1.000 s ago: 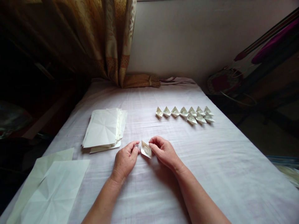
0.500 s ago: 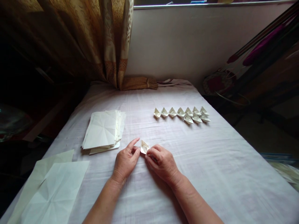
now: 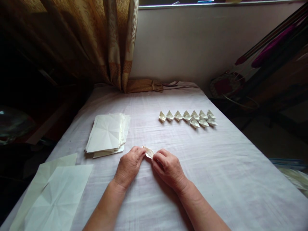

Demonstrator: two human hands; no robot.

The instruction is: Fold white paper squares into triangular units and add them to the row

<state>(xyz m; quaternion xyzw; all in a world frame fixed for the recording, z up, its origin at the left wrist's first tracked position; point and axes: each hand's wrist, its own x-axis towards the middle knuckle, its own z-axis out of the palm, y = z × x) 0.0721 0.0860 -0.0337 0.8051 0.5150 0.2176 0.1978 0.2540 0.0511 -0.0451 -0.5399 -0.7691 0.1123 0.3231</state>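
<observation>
Between my two hands is a small folded paper boat [image 3: 149, 153], pale cream, its hollow facing up. My left hand [image 3: 130, 163] pinches its left corner between thumb and fingers. The opposite corner is held in the curled fingers of my right hand [image 3: 169, 168], which hide that end. Beyond, to the right, several finished-looking paper boats [image 3: 186, 115] stand in two rows, the nearer row shorter. Left of my hands lies a stack of creased paper sheets [image 3: 104, 133].
Two larger creased sheets [image 3: 60, 195] overlap at the near left edge. A pale sheet covers the work surface [image 3: 216, 179]. A gold curtain [image 3: 115, 45] hangs onto its far edge, with a white wall [image 3: 180, 45] behind. Dark clutter lies on both sides.
My left hand's fingers, spread beside the boat before, have closed onto its left corner. The boat now looks flatter and more stretched. My right hand keeps its grip.
</observation>
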